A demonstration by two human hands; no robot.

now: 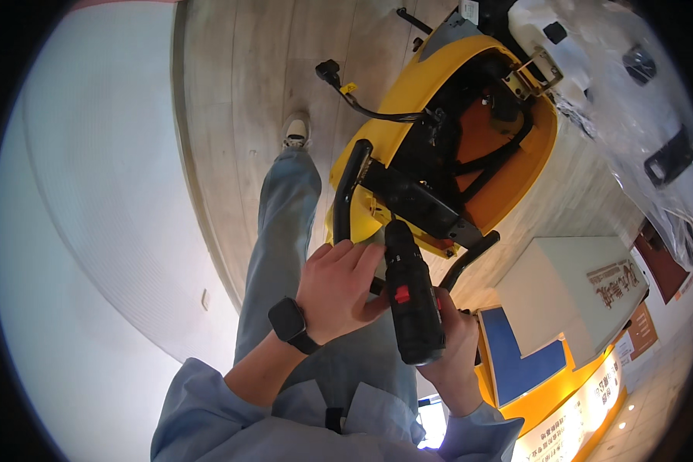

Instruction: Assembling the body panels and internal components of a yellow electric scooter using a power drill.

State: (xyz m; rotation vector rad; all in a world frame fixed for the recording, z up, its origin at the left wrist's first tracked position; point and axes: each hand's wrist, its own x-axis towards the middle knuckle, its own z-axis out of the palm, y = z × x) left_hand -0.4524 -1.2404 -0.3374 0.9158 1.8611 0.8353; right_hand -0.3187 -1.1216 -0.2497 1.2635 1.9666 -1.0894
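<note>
A black cordless drill [412, 300] with a red switch points away from me, its chuck end close to a yellow scooter body [416, 85]. My right hand [456, 339] is closed round the drill's handle, which is mostly hidden under the drill's body. My left hand [339, 289], with a dark watch on the wrist, is closed over the black tubular grab rail [350, 185] at the scooter's near end, just left of the drill. The scooter's top is open, showing a black bracket [420, 202] and an orange inner panel [485, 146]. Whether the drill tip touches anything cannot be made out.
A black cable with a plug [329, 73] sticks out from the scooter's left side. At the upper right lies clear plastic wrapping [631, 100]. A white board [570, 292] and a yellow-blue stand are at the right. A white wall [108, 192] runs along the left.
</note>
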